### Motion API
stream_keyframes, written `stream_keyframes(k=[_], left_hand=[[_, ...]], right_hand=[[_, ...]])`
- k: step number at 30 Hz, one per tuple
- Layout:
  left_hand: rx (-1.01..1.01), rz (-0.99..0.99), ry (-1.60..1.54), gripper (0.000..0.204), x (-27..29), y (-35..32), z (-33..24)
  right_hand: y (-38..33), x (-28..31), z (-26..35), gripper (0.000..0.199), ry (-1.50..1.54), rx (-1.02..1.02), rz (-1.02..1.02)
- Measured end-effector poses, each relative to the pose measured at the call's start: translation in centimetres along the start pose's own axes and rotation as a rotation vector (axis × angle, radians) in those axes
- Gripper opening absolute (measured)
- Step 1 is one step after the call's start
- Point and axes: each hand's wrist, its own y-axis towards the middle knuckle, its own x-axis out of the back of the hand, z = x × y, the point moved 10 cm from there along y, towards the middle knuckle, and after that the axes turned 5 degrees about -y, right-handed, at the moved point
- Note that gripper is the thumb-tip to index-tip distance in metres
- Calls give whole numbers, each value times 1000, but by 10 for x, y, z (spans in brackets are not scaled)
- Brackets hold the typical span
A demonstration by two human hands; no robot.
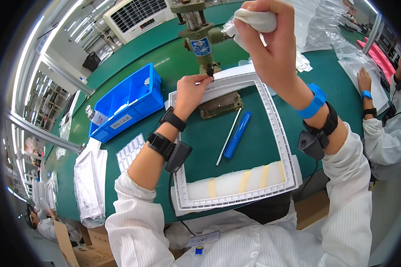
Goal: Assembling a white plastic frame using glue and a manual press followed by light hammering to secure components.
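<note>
A white rectangular plastic frame [277, 127] lies in front of me, its far edge under a green hand press [202, 46]. My left hand [190, 92] is at the frame's far left corner, thumb and forefinger pinched together right below the press tip. Whatever sits between those fingertips is too small to make out. Raised on the right, my right hand [276, 49] is closed around the press's lever handle [263, 21], which looks wrapped in white. Inside the frame, a blue marker pen [237, 135] lies beside a thin silver rod [228, 138], near the press's metal base [220, 105].
A blue divided bin [129, 100] stands on the left with a small bottle [96, 115]. Near it lies a sheet of labels [130, 152]. White foam [236, 181] lies along the frame's near side. Plastic wrap [314, 26] covers the back right, where another person's hand [364, 80] rests.
</note>
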Motion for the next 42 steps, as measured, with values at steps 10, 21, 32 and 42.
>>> stream_keyframes(k=[10, 21, 32, 42], left_hand=[[5, -8, -2, 31, 0, -1, 0], [-16, -27, -13, 32, 1, -2, 0], [-17, -49, -10, 30, 3, -4, -1], [-24, -49, -14, 29, 2, -1, -1]], right_hand=[[-27, 2, -6, 31, 173, -52, -58], [-23, 2, -5, 29, 146, -15, -37], [23, -15, -27, 25, 247, -226, 99], [27, -10, -23, 26, 122, -189, 96]])
